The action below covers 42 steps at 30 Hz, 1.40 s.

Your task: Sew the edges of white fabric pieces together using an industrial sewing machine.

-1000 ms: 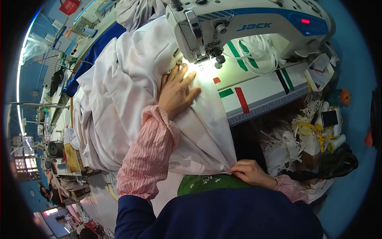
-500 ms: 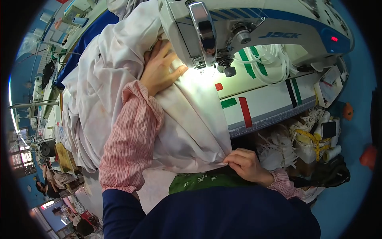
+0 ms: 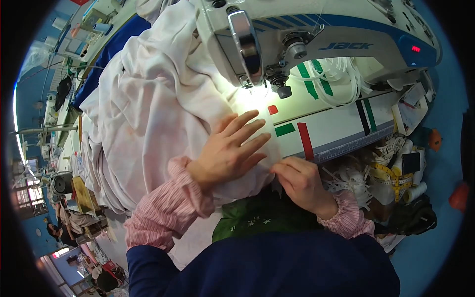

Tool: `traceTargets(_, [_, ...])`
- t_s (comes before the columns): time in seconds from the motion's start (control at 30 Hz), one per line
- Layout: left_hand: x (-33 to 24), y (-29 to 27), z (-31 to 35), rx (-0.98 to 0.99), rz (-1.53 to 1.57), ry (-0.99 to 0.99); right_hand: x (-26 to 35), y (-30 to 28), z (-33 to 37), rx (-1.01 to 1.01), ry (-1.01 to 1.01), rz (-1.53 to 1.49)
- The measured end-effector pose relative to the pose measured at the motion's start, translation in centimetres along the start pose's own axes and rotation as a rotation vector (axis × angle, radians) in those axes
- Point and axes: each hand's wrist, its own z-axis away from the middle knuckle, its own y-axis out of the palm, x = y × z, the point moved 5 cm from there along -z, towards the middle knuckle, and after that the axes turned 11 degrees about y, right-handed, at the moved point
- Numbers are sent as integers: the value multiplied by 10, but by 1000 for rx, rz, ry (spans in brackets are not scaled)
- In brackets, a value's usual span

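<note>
A large heap of pale pinkish-white fabric (image 3: 148, 109) covers the left of the sewing table and runs up to a white and blue sewing machine (image 3: 336, 34). My left hand (image 3: 230, 148) is spread over the fabric's right part, just in front of the lit needle area, with its fingers apart. At the fabric's near right edge my right hand (image 3: 302, 180) pinches the cloth between thumb and fingers. Bright light washes out the needle and presser foot, so whether cloth lies beneath them I cannot tell.
Coloured tape strips, one of them red (image 3: 305, 141), and a ruler (image 3: 346, 145) mark the table's front. A coil of white tubing (image 3: 344, 81) lies under the machine arm. To the right are thread spools, a yellow measuring tape (image 3: 396, 180) and white scraps.
My left hand has moved from beside the machine head toward me and to the right. My right hand has shifted slightly up with the pinched edge, and the fabric front has drawn in.
</note>
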Motion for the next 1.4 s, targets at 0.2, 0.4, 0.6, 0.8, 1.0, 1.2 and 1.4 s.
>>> traceTargets(0.2, [37,10,4,-39,-25,-69,-2,-3,-34,37,11,50])
traceTargets(0.4, [85,10,-2,17,80,-257,-7,-1,-74,80,-5,80])
traceTargets(0.6, [136,23,-4,48,118,-225,-21,5,-107,111,14,112])
traceTargets(0.8, [167,16,-7,-55,-16,-153,-32,10,-125,14,-28,159])
traceTargets(1.0, [140,-21,-15,-156,-79,-99,-10,1,-96,-157,-239,362])
traceTargets(1.2, [-29,-64,111,-306,69,-277,-5,-20,52,-126,-45,254])
traceTargets(1.4, [-130,54,289,-462,13,-894,-1,13,155,69,222,34])
